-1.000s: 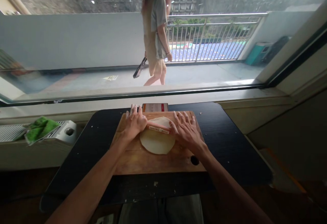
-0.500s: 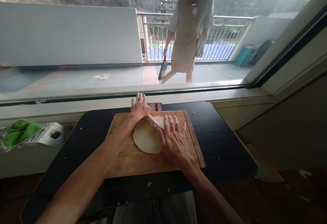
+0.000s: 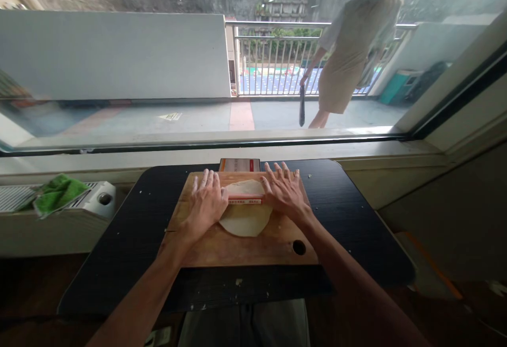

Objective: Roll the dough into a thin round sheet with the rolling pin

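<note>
A thin round sheet of dough (image 3: 246,223) lies on a wooden cutting board (image 3: 209,254). Across its far half, roughly level, rests a rolling pin (image 3: 245,200) with red-and-white printing. My left hand (image 3: 208,199) lies over the pin's left end, palm down, its floury fingers stretched forward. Over the right end, my right hand (image 3: 283,188) is flat with fingers spread. Both ends of the pin are hidden under the hands. The board's round hole (image 3: 299,247) shows near its front right corner.
The board stands on a black table (image 3: 356,241) with dough scraps. Behind it is a flat printed box (image 3: 240,165), close to the windowsill. A green cloth (image 3: 61,194) hangs on a white heater (image 3: 101,199) at left. Outside the window, a person (image 3: 348,56) walks past a railing.
The rolling pin has turned from a slant to nearly level across the dough. My left hand has come nearer, my right hand has moved farther forward. The person outside has moved right.
</note>
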A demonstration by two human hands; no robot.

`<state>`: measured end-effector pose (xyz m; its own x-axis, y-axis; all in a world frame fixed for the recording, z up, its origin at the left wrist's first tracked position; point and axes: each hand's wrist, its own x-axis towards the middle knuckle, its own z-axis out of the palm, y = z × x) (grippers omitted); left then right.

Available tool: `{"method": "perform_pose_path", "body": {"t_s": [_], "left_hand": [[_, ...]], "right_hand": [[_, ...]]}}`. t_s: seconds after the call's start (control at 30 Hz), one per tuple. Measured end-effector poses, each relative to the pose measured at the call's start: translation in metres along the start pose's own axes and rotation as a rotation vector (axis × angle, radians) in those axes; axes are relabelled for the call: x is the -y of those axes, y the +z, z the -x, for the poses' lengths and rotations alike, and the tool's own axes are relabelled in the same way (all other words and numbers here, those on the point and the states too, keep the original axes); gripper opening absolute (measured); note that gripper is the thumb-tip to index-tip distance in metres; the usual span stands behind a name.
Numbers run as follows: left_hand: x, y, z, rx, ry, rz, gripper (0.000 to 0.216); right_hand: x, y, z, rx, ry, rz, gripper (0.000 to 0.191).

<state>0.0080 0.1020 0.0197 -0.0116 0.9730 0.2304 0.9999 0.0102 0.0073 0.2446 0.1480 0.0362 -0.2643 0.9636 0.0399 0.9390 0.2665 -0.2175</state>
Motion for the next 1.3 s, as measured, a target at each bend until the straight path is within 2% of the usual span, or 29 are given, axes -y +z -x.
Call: {"method": "perform_pose_path", "body": {"t_s": [0.1,0.2,0.33,0.5,0.63,0.8,0.93,1.07,1.3], "left_hand": [[0.001,0.004,0.014,-0.032,-0.014,0.008,0.067],[-0.001,0.009,0.03,-0.059,-0.033,0.034,0.068],[-0.012,0.012,0.05,-0.136,-0.096,0.11,0.067],[-0.022,0.011,0.057,-0.197,-0.142,0.152,0.064],[-0.016,0.008,0.047,-0.213,-0.18,0.133,0.062],[-0.002,0.007,0.028,-0.174,-0.254,0.101,0.064],[0.007,0.01,-0.002,-0.159,-0.249,0.167,0.068],[0.012,0.016,-0.042,-0.073,-0.256,0.206,0.067],[0.007,0.027,-0.103,0.011,-0.056,0.147,0.073]], "right_hand": [[-0.005,0.001,-0.03,0.02,-0.091,-0.006,0.069],[-0.006,0.003,-0.063,0.02,-0.247,-0.006,0.07],[0.004,0.007,-0.104,0.004,-0.428,-0.025,0.068],[0.018,0.012,-0.13,-0.01,-0.573,-0.033,0.067],[0.009,0.014,-0.114,0.005,-0.557,-0.021,0.07],[-0.006,0.007,-0.057,0.051,-0.412,0.074,0.074],[-0.002,0.002,-0.015,0.027,-0.269,0.089,0.07],[0.004,0.001,0.002,0.032,-0.203,0.076,0.067],[0.012,0.004,0.016,0.042,-0.142,-0.047,0.069]]}}
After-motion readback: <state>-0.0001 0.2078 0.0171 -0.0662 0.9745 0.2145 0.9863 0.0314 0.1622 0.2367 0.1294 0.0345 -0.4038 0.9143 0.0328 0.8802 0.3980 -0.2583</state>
